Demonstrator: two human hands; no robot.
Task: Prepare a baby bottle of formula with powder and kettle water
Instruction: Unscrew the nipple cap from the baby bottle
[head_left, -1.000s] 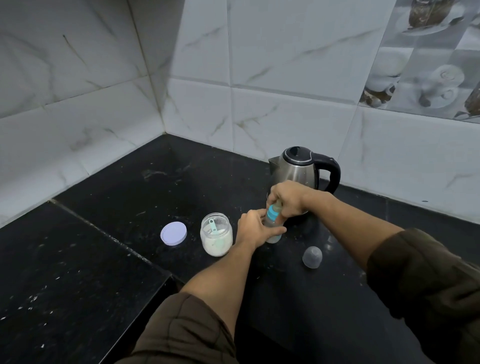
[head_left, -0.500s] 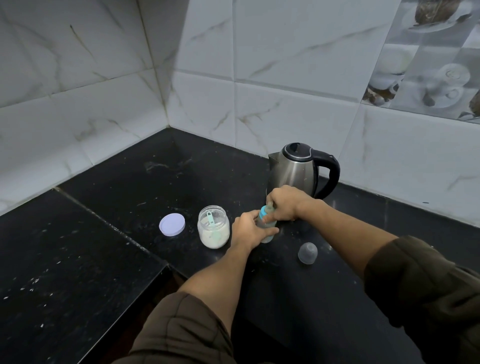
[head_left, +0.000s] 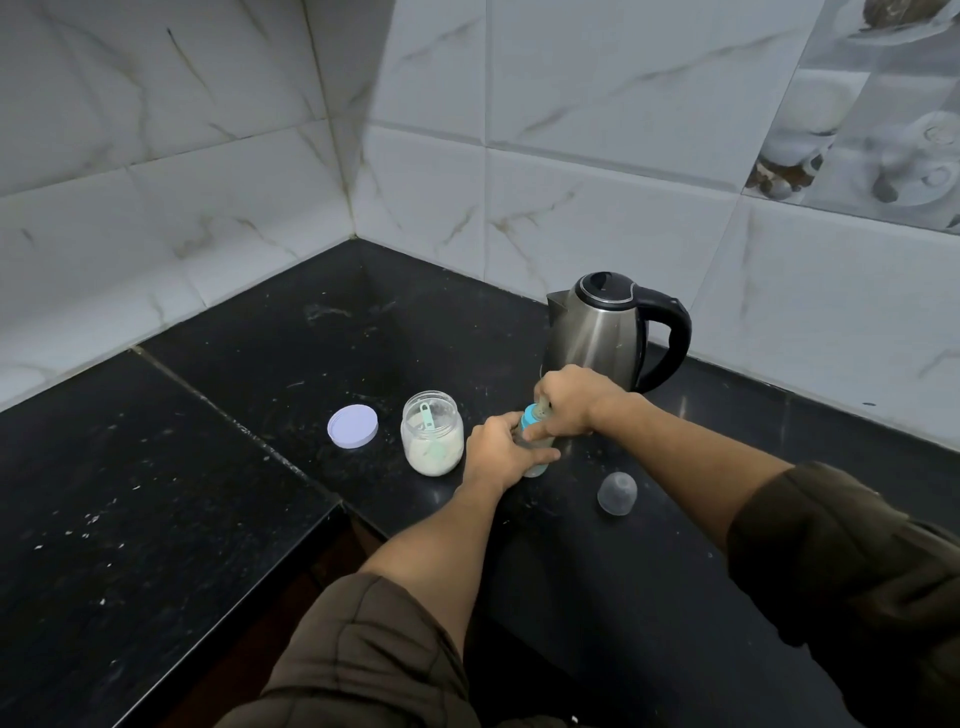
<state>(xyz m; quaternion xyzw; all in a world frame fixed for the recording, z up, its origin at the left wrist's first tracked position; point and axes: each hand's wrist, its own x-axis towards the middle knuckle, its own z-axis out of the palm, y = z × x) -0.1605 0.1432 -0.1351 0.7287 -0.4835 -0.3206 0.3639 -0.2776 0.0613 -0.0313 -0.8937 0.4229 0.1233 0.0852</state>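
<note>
A baby bottle (head_left: 536, 470) with a blue collar (head_left: 530, 417) stands on the black counter (head_left: 260, 374). My left hand (head_left: 501, 457) is wrapped around its body. My right hand (head_left: 569, 400) grips the collar and teat from above, hiding most of the top. An open glass jar of white powder (head_left: 432, 440) with a green scoop inside stands just left of the bottle. A steel kettle (head_left: 602, 332) with a black handle stands right behind my right hand.
The jar's lilac lid (head_left: 352, 426) lies flat left of the jar. A clear bottle cap (head_left: 616, 492) sits on the counter to the right of the bottle. Tiled walls meet in a corner behind. The counter steps down at a seam on the left.
Both hands stay on the bottle in the same spot. My right hand has shifted slightly on the collar, showing more of the blue ring. The view has tilted a little.
</note>
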